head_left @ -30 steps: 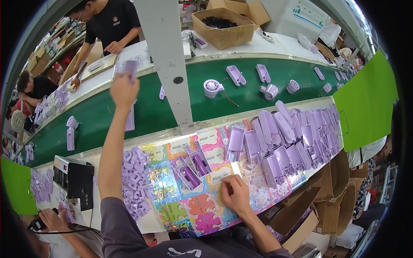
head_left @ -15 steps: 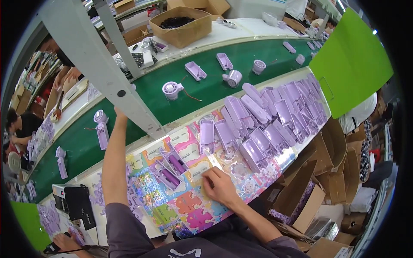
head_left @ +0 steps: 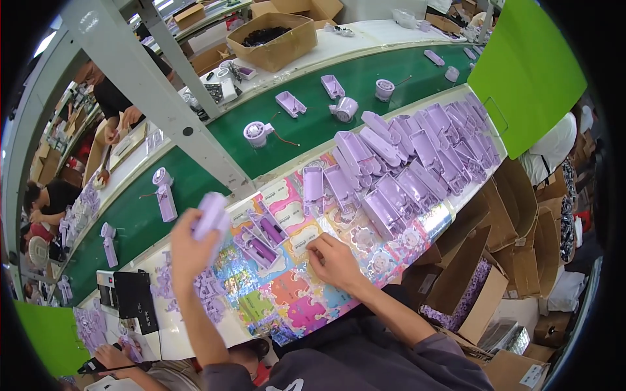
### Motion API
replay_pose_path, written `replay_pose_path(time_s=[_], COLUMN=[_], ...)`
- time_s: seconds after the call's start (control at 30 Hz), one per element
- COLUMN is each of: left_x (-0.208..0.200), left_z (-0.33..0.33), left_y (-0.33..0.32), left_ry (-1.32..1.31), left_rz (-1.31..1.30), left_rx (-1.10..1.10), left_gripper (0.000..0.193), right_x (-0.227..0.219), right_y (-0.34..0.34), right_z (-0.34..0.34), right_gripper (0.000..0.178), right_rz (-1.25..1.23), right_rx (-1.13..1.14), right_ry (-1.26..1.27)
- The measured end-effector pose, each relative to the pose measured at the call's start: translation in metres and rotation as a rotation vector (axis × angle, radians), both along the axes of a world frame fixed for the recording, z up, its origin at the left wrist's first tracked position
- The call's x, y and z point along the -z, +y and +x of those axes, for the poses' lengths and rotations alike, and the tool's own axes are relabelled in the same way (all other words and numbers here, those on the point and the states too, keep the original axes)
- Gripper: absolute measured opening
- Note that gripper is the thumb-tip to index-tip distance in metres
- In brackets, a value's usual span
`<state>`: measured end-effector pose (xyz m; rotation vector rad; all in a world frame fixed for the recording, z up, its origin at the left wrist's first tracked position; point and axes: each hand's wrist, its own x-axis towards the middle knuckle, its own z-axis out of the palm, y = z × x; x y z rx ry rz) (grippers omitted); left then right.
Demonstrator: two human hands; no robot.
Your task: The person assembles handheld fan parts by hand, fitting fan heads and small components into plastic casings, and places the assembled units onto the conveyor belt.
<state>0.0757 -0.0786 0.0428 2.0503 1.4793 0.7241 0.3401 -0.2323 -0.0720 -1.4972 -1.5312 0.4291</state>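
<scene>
Lilac plastic shell (head_left: 212, 217) is being gripped in the raised left hand (head_left: 184, 244), above the counter (head_left: 195, 339) edge — a loose hold could drop it onto the two shells (head_left: 261, 236) lying below. The right hand (head_left: 334, 260) is resting palm-down on the colourful sticker sheet (head_left: 293, 296), fingers curled, holding nothing visible.

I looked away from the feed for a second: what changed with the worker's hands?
The left hand drew back from the green conveyor belt toward the body, now holding a lilac plastic part. The right hand stayed on the colourful sticker sheet.
</scene>
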Motion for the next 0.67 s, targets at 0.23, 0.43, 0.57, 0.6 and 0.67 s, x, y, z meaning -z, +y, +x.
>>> replay_pose_path(time_s=[0.23,0.43,0.57,0.6,0.67], left_x=[0.065,0.049,0.040,0.030,0.017], left_z=[0.139,0.180,0.158,0.146,0.129], left_y=[-0.013,-0.017,0.000,0.008,0.018], left_ry=[-0.115,-0.121,-0.440,-0.525,-0.599], left_rz=[0.071,0.084,0.527,0.657,0.671], left_rx=[0.161,0.282,0.137,0.001,-0.181], left_gripper=[0.041,0.046,0.014,0.002,0.005], right_x=[0.003,0.004,0.001,0.002,0.004], right_y=[0.000,0.000,-0.001,-0.002,0.000], right_z=[-0.001,-0.003,0.000,0.003,-0.001], right_gripper=[0.009,0.010,0.007,0.007,0.007], right_rz=[-0.020,-0.017,-0.057,-0.059,-0.042], right_rx=[-0.028,-0.030,-0.008,0.005,0.005], right_ry=[0.039,0.059,0.076,0.079,0.057])
